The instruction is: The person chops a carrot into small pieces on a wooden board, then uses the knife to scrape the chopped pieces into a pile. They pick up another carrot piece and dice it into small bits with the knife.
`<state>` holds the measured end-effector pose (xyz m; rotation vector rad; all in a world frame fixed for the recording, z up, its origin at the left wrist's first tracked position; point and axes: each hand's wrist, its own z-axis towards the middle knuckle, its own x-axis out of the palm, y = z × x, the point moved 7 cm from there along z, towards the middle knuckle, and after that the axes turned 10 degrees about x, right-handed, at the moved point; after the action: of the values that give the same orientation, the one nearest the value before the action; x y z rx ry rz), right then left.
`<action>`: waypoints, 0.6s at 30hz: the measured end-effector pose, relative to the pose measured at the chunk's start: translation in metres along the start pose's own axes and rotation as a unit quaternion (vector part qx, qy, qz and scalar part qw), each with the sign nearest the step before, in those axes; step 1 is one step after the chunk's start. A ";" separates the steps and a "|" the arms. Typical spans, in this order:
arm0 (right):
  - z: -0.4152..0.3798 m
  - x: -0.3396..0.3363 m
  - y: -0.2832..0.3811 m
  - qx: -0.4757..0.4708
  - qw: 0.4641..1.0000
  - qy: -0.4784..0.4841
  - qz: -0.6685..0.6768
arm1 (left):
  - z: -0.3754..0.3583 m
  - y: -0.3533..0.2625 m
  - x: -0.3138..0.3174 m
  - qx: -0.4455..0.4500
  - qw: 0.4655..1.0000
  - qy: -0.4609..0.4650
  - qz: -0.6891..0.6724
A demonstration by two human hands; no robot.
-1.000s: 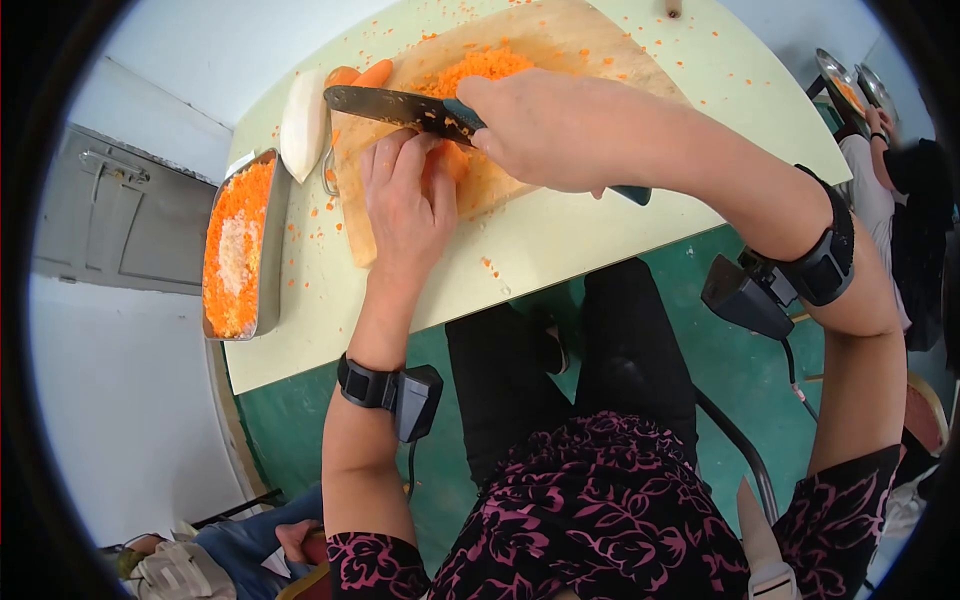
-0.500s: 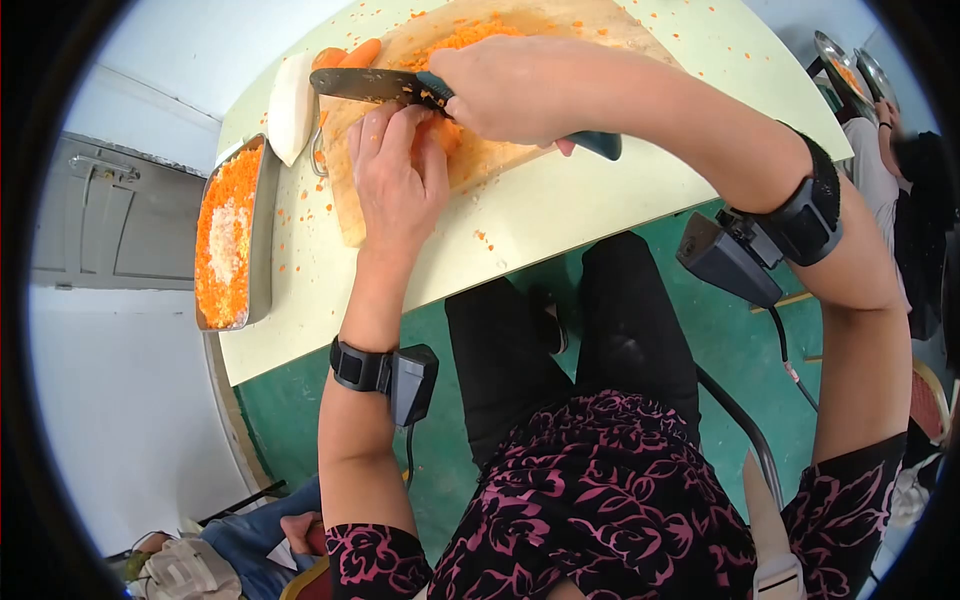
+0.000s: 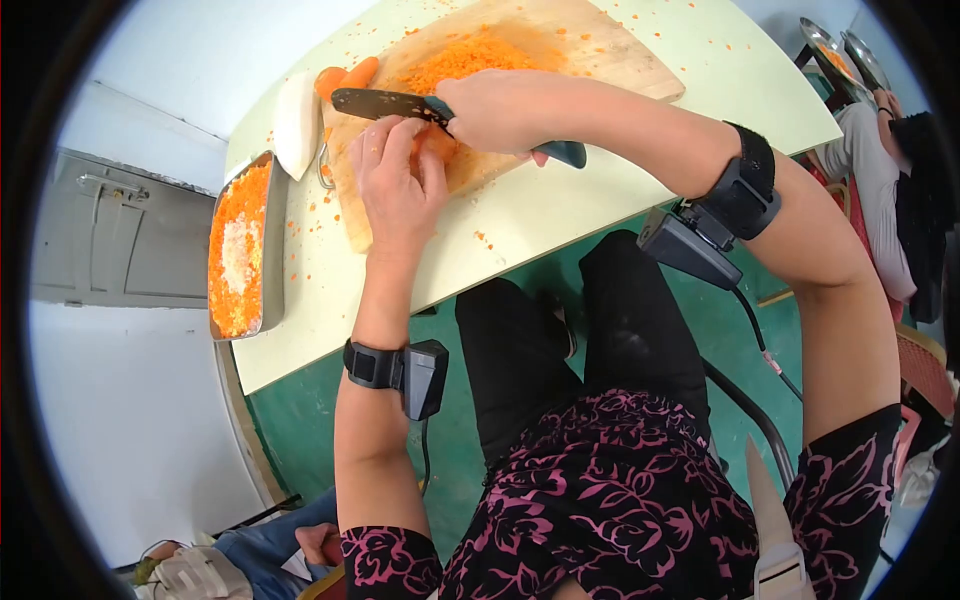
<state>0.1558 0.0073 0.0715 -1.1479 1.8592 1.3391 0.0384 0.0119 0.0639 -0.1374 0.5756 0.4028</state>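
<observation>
My right hand (image 3: 490,112) is closed round the dark green handle of a knife (image 3: 382,104). Its wide blade points left, just above the fingertips of my left hand (image 3: 398,185). Bent fingers of that hand hold a piece of carrot (image 3: 432,152) down on the wooden cutting board (image 3: 630,68); the piece is partly hidden by fingers and blade. Finely chopped carrot (image 3: 470,62) is heaped on the board behind the knife. Two orange carrots (image 3: 360,74) lie at the board's far left edge, next to a peeled white radish (image 3: 295,125).
A deep metal tray (image 3: 272,275) at the table's left edge contains chopped carrot with paler bits on top. Orange crumbs dot the pale table (image 3: 480,262). At the far right, another person (image 3: 880,200) sits near metal dishes (image 3: 835,58). Part of someone shows at lower left.
The view has shifted slightly, so the table sits lower in it. My right forearm and the knife handle have come a little to the left. Both hands keep their hold.
</observation>
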 end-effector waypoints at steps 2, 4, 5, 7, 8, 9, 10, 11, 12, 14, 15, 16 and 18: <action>0.003 -0.001 -0.010 0.012 1.000 0.003 0.017 | -0.001 0.001 0.002 -0.005 1.000 -0.002 -0.001; 0.004 -0.010 -0.017 0.002 1.000 -0.030 0.006 | -0.002 0.002 0.002 -0.018 1.000 -0.005 -0.011; 0.002 -0.017 -0.017 -0.005 0.999 -0.046 0.003 | -0.002 0.003 0.000 -0.024 1.000 -0.004 -0.015; -0.006 -0.028 -0.017 -0.019 0.997 -0.066 0.029 | -0.002 0.003 -0.001 -0.030 0.999 -0.005 -0.021; -0.012 -0.031 -0.013 -0.027 0.996 -0.073 0.041 | -0.003 0.003 0.000 -0.036 0.999 -0.004 -0.025; -0.018 -0.034 -0.008 -0.021 0.996 -0.079 0.034 | -0.004 0.002 -0.001 -0.036 0.999 -0.006 -0.021; -0.027 -0.036 -0.003 -0.015 0.996 -0.086 0.028 | -0.003 0.001 -0.001 -0.036 0.999 -0.006 -0.015; -0.033 -0.038 0.001 -0.010 0.995 -0.092 0.022 | -0.002 0.001 -0.001 -0.036 0.999 -0.006 -0.009; -0.035 -0.039 0.005 -0.035 0.993 -0.116 0.003 | -0.002 0.000 -0.002 -0.034 0.999 -0.006 -0.008; -0.038 -0.038 0.009 -0.083 0.983 -0.162 -0.033 | 0.000 -0.001 -0.002 -0.031 0.999 -0.001 -0.007; -0.042 -0.038 0.009 -0.073 0.986 -0.151 -0.024 | 0.000 -0.001 -0.002 -0.030 1.000 -0.002 -0.005; -0.043 -0.036 0.009 -0.078 0.984 -0.156 -0.029 | 0.000 -0.001 -0.002 -0.030 1.000 -0.002 -0.004; -0.044 -0.032 0.007 -0.086 0.982 -0.164 -0.040 | 0.000 -0.001 -0.002 -0.029 1.000 -0.002 -0.007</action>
<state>0.1656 -0.0231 0.1155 -1.0011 1.4712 1.5603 0.0374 0.0106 0.0646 -0.1950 0.5585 0.4064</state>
